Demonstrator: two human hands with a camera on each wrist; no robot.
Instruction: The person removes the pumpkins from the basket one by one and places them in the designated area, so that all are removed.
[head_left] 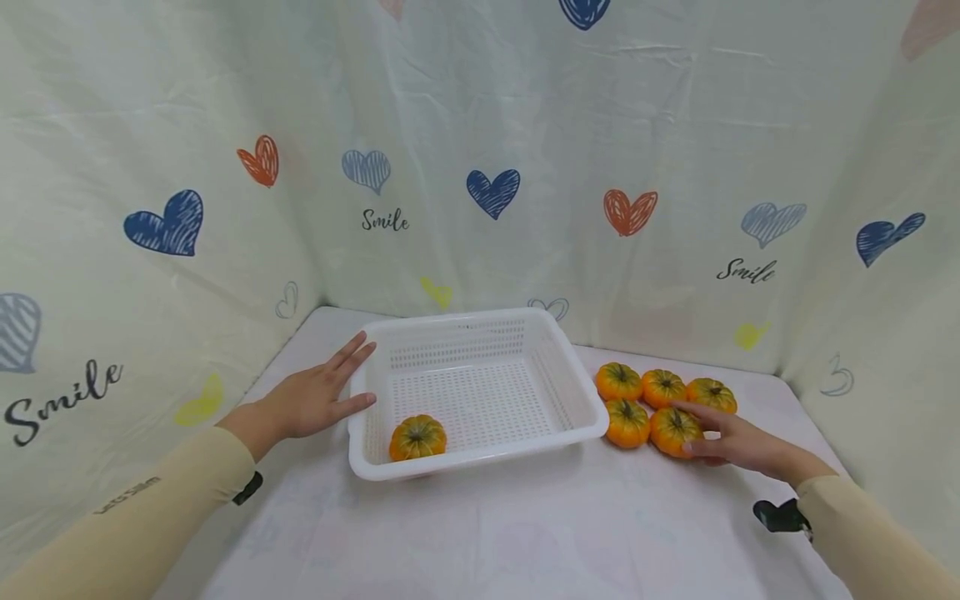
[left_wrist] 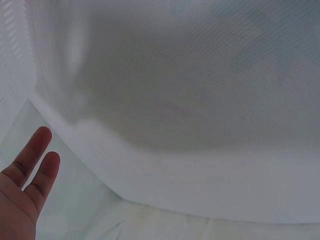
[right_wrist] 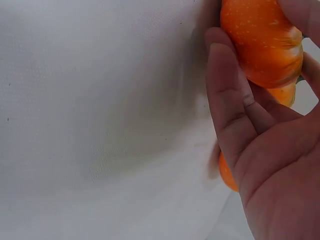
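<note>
A white plastic basket (head_left: 480, 454) with slotted walls stands on the table, and one small orange pumpkin (head_left: 417, 437) sits in its front left corner. My left hand (head_left: 318, 398) is at the basket's left rim with its fingers spread; the left wrist view shows two straight fingers (left_wrist: 45, 175). To the right of the basket, my right hand (head_left: 738, 442) holds the front right pumpkin (head_left: 674, 429) of a group between thumb and fingers. Seen from the right wrist, the thumb lies on one side of that pumpkin (right_wrist: 260, 42) and the fingers on the other.
Several more pumpkins cluster beside the held one: one at front left (head_left: 627, 424), and a back row with a left (head_left: 618, 381), a middle (head_left: 663, 387) and a right one (head_left: 712, 395). A cloth curtain (head_left: 555, 267) printed with hearts rises behind the table (head_left: 495, 533).
</note>
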